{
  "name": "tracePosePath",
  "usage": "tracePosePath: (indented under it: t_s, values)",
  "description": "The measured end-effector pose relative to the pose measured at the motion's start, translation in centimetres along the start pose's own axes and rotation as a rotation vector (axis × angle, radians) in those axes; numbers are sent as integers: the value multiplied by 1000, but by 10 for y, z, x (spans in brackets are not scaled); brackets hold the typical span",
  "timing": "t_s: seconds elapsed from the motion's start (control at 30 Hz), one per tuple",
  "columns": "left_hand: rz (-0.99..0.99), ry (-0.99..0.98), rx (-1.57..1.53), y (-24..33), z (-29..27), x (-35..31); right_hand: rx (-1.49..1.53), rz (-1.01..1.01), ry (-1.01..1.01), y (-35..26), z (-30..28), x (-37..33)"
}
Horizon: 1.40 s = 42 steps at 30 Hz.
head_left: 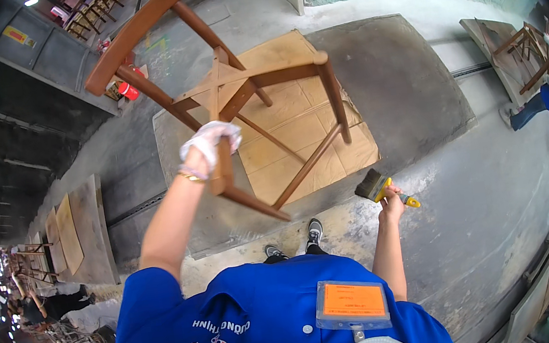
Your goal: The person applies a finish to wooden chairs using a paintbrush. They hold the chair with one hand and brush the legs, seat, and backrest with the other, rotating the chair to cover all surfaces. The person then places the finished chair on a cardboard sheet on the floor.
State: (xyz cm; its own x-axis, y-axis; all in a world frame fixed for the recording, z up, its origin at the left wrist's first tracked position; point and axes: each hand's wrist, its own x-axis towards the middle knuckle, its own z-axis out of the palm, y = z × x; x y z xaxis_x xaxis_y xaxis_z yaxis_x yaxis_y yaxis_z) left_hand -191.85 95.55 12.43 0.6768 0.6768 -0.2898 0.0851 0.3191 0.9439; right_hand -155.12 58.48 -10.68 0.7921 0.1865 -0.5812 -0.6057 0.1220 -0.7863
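I see a person who holds a wooden chair frame (231,96), tilted, partly in front of a flat cardboard sheet (313,125); whether it touches the cardboard, I cannot tell. At the left of the cardboard, the left hand (211,145), in a white glove, has its fingers closed around a wooden part of the frame. Near the cardboard's near right corner, the right hand (392,205) is bare, and its fingers grip the handle of a wide paintbrush (382,191). Beyond the cardboard, to the far left, there is a red container (129,91); I cannot see its contents. On the person's chest, nearer than the cardboard, a clear pouch (384,324) contains an orange card (352,299).
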Motion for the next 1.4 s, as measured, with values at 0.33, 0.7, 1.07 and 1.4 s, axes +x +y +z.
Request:
tracePosePath:
  t_s: [0.33,0.7,1.07,1.4]
  values:
    - [-176,681,-339,-12,139,27,15,56,85,-1,-44,16]
    - [611,616,-82,19,19,14,79,75,116,20,-33,24]
    - [547,878,-125,60,64,-30,779,-63,-342,-128,126,-96]
    - [512,867,-106,141,-23,0,611,-118,-351,-23,131,0]
